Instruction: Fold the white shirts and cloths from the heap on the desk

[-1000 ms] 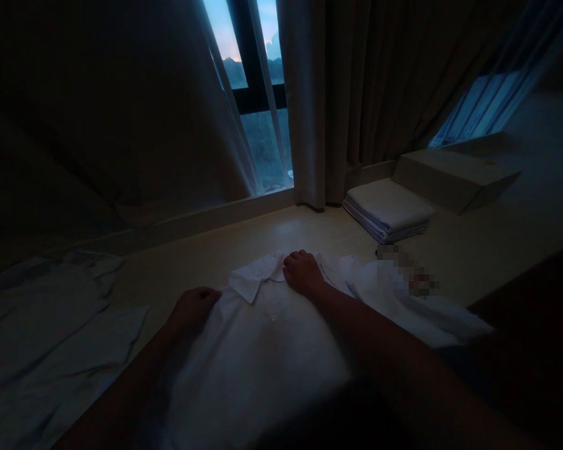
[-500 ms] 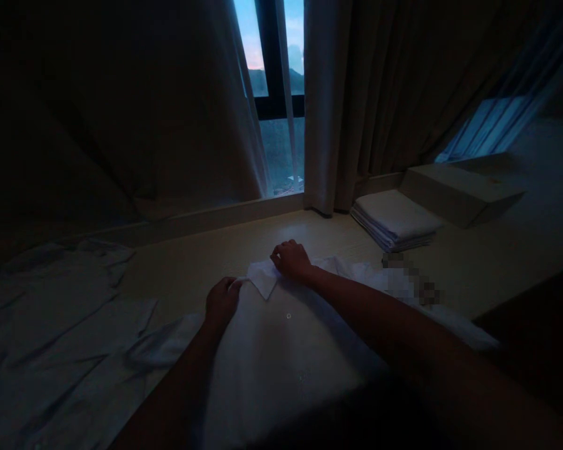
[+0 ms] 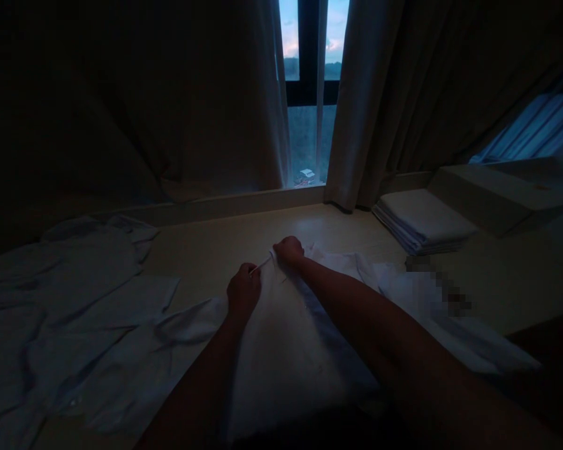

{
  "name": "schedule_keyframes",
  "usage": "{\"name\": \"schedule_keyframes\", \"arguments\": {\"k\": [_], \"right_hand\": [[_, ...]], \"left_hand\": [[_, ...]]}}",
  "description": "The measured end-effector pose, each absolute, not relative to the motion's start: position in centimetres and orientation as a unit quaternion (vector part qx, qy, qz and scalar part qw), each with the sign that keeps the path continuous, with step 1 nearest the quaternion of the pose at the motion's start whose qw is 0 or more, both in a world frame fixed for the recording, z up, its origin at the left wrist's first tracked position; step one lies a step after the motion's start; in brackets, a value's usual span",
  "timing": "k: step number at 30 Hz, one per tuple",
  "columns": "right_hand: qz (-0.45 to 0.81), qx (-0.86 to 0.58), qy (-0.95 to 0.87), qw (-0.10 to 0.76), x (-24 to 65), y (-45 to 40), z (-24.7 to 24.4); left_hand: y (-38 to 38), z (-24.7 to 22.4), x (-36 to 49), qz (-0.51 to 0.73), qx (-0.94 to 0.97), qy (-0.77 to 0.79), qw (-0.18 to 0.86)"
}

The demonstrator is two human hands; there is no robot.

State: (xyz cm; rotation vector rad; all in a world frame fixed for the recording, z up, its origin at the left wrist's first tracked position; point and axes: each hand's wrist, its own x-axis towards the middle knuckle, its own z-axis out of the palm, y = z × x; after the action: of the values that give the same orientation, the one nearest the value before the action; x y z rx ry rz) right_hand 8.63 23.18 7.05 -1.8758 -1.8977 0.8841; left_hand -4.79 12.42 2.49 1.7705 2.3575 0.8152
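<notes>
A white shirt point(image 3: 286, 337) lies on the pale surface in front of me, its lower part lost in shadow near my body. My left hand point(image 3: 244, 289) is closed on the shirt's upper left edge. Close by, to the right and slightly farther away, my right hand point(image 3: 289, 249) pinches the top edge of the same shirt. A thin strip of cloth runs taut between the two hands. The dim light hides the fingertips of both hands.
Crumpled white garments point(image 3: 94, 281) spread over the left side. At the back right sit a folded white stack point(image 3: 425, 215) and a pale box point(image 3: 502, 194). Curtains point(image 3: 370, 112) hang beside a narrow window point(image 3: 309, 137). More white cloth point(image 3: 469, 337) extends to the right.
The view has turned left, shifting the surroundings rightward. My hands have come closer together, and the collar flap that showed between them no longer shows; its edge is pulled straight.
</notes>
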Motion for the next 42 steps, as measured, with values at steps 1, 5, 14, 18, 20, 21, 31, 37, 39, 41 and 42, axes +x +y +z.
{"name": "schedule_keyframes", "arguments": {"k": [1, 5, 14, 18, 20, 21, 31, 37, 39, 41, 42], "right_hand": [[0.306, -0.652, -0.673, 0.17, 8.8, 22.9, 7.2], [0.241, -0.585, -0.743, 0.219, 10.3, 20.4, 7.7], [0.076, -0.4, -0.906, 0.117, 18.8, 11.0, 4.0], [0.099, -0.404, -0.904, 0.101, 19.2, 11.4, 3.3], [0.101, -0.397, -0.907, 0.1, 18.8, 12.3, 3.4], [0.102, -0.395, -0.908, 0.097, 18.6, 12.8, 3.5], [0.093, -0.4, -0.907, 0.095, 17.5, 16.0, 3.7], [0.102, -0.412, -0.9, 0.095, 17.0, 16.9, 4.0], [0.108, -0.417, -0.898, 0.088, 16.9, 17.1, 4.1], [0.112, -0.414, -0.899, 0.086, 16.9, 17.4, 4.1], [0.112, -0.411, -0.901, 0.086, 16.9, 17.5, 4.1]], "left_hand": [[12.5, 2.5, -4.8, 0.262, 0.575, 0.774, 0.038], [12.8, 2.5, -4.7, 0.249, 0.572, 0.782, 0.021], [12.8, 3.3, -4.3, 0.18, 0.618, 0.765, -0.02], [12.6, 4.7, -4.6, 0.145, 0.671, 0.725, -0.057], [12.4, 5.7, -4.9, 0.133, 0.691, 0.706, -0.079], [12.1, 6.1, -4.9, 0.13, 0.698, 0.699, -0.09], [2.4, 2.1, -3.7, 0.084, 0.774, 0.627, -0.028], [2.0, 1.9, -5.2, 0.061, 0.716, 0.694, -0.041], [2.5, 2.1, -5.3, 0.054, 0.713, 0.698, -0.04], [2.7, 2.3, -5.2, 0.05, 0.714, 0.697, -0.04], [2.7, 2.3, -5.2, 0.05, 0.714, 0.697, -0.041]]}}
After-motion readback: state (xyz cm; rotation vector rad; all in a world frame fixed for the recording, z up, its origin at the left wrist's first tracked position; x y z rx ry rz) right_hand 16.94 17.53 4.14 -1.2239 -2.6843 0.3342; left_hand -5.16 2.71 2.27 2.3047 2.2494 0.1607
